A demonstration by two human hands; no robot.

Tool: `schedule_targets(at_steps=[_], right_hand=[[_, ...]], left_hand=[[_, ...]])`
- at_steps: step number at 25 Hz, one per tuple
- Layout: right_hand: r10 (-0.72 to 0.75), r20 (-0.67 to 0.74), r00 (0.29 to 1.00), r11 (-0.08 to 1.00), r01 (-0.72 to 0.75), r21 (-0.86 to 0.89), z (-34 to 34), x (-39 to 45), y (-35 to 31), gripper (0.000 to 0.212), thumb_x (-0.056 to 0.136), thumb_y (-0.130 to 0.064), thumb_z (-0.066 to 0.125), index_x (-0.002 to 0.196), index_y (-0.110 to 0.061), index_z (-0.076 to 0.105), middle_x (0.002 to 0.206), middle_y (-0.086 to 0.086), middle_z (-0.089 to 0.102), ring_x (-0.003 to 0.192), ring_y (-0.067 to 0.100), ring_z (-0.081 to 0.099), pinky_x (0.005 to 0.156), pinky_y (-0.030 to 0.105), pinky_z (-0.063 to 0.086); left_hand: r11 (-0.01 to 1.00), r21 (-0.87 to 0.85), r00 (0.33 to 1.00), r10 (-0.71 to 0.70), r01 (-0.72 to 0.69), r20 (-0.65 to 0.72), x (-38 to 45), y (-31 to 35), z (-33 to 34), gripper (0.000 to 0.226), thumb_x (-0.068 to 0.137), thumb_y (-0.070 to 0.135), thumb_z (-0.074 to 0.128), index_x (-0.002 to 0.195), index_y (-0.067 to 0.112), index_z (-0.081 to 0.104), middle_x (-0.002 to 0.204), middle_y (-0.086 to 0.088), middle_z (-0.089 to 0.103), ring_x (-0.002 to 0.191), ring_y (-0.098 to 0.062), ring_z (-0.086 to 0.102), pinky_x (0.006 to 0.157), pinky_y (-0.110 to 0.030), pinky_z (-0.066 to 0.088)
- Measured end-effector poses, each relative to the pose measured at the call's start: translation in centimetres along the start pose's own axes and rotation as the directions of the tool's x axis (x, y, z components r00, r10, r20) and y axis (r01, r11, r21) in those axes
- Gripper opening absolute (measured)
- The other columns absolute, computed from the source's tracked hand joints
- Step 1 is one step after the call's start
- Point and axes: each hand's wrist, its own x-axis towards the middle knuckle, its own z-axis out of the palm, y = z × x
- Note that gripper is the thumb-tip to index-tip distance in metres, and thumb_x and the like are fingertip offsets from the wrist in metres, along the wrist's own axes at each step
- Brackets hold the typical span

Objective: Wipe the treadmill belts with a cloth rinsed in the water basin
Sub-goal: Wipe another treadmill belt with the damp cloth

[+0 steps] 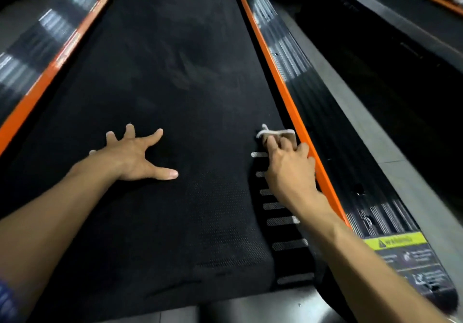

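The head view looks down along a black treadmill belt (160, 84) that runs away from the camera between 2 orange side strips, one on the left (50, 71) and one on the right (283, 82). The left hand (135, 156) lies flat on the belt, palm down, fingers and thumb spread wide, holding nothing. The right hand (288, 164) is at the belt's right edge, just beside the right orange strip, its fingers curled over a small light-coloured cloth (273, 133) and pressing it onto the belt surface; only the front of the cloth shows beyond the fingertips. A column of short pale dashes (283, 220) is printed along the right margin of the belt, partly covered by the right forearm. Outside the right strip runs a black ribbed side rail (333, 132) carrying a yellow warning label (395, 242). Faint dull smears mark the belt further up. A second treadmill frame (400, 46) stands to the right.
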Motion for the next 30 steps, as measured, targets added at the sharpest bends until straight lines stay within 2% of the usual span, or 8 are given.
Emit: schedule_targets(at_steps=[5,8,12,17,20,22,26,30], right_hand=[[0.012,-0.09,0.996,0.999,-0.016,-0.041,-0.8,-12.1,-1.6,0.045,0.08,-0.013,0.039,0.121,-0.015,0.057,0.102,0.009,0.059,0.086,0.032,0.054,0.056,0.038,0.048],[-0.21,-0.134,0.968,0.96,0.23,0.158,-0.3,-15.6,-5.8,0.052,0.081,-0.017,0.04,0.131,-0.019,0.051,0.119,0.005,0.058,0.094,0.03,0.052,0.07,0.041,0.051],[-0.542,-0.198,0.817,0.802,0.573,0.171,0.1,-17.8,-7.1,0.056,0.081,-0.024,0.036,0.135,-0.024,0.053,0.135,-0.002,0.055,0.091,0.027,0.053,0.069,0.037,0.043],[-0.301,-0.283,0.911,0.905,0.366,0.216,3.0,-19.1,3.7,0.06,0.079,-0.005,0.043,0.136,-0.022,0.053,0.144,0.001,0.051,0.098,0.034,0.056,0.086,0.041,0.045],[-0.269,-0.349,0.898,0.899,0.364,0.245,4.2,-19.8,4.0,0.062,0.078,0.005,0.049,0.136,-0.016,0.057,0.145,0.008,0.051,0.102,0.039,0.055,0.092,0.04,0.041],[-0.434,-0.414,0.801,0.789,0.559,0.255,4.0,-20.1,-0.2,0.059,0.082,0.004,0.04,0.136,-0.014,0.055,0.144,0.009,0.052,0.103,0.04,0.057,0.087,0.042,0.044],[-0.789,-0.405,0.461,0.484,0.873,0.05,3.2,-20.7,-13.8,0.04,0.101,-0.015,0.032,0.134,-0.012,0.055,0.14,0.014,0.053,0.102,0.036,0.054,0.078,0.041,0.037],[-0.89,-0.261,0.373,0.407,0.909,-0.089,2.4,-19.9,-18.9,0.046,0.099,-0.02,0.028,0.137,-0.014,0.052,0.144,0.011,0.048,0.103,0.032,0.049,0.08,0.043,0.032]], left_hand=[[0.999,-0.027,0.982,0.02,-0.025,-0.187,-2.2,0.1,2.6,0.088,0.076,0.075,0.052,0.151,0.047,0.014,0.164,0.0,-0.001,0.15,-0.032,0.0,0.115,-0.061,0.014],[0.998,-0.049,0.965,0.012,-0.026,-0.261,-3.6,1.1,3.8,0.071,0.088,0.064,0.05,0.15,0.04,0.026,0.162,-0.003,0.015,0.148,-0.032,0.016,0.114,-0.056,0.025],[0.98,-0.132,0.891,0.077,-0.151,-0.446,-6.5,1.0,5.4,0.046,0.094,0.04,0.058,0.138,0.031,0.05,0.147,-0.001,0.046,0.131,-0.03,0.045,0.103,-0.05,0.042],[0.973,-0.124,0.876,0.117,-0.196,-0.469,-9.5,-2.1,5.7,0.043,0.093,0.028,0.062,0.135,0.029,0.055,0.143,-0.003,0.051,0.127,-0.029,0.051,0.104,-0.046,0.043],[0.977,-0.084,0.879,0.138,-0.197,-0.457,-10.4,-3.9,5.4,0.041,0.091,0.027,0.064,0.132,0.029,0.058,0.135,-0.004,0.057,0.105,-0.023,0.057,0.099,-0.044,0.045],[0.979,-0.071,0.874,0.136,-0.191,-0.467,-10.9,-5.1,5.3,0.041,0.092,0.027,0.063,0.132,0.028,0.058,0.129,-0.005,0.06,0.096,-0.02,0.055,0.095,-0.041,0.045],[0.983,0.025,0.861,0.169,-0.18,-0.479,-12.2,-8.2,5.9,0.044,0.094,0.025,0.057,0.137,0.028,0.052,0.14,-0.002,0.053,0.109,-0.026,0.057,0.094,-0.039,0.044],[0.982,0.058,0.842,0.183,-0.179,-0.507,-13.4,-11.8,6.7,0.042,0.094,0.021,0.056,0.136,0.024,0.055,0.14,-0.004,0.054,0.112,-0.028,0.057,0.097,-0.04,0.044]])
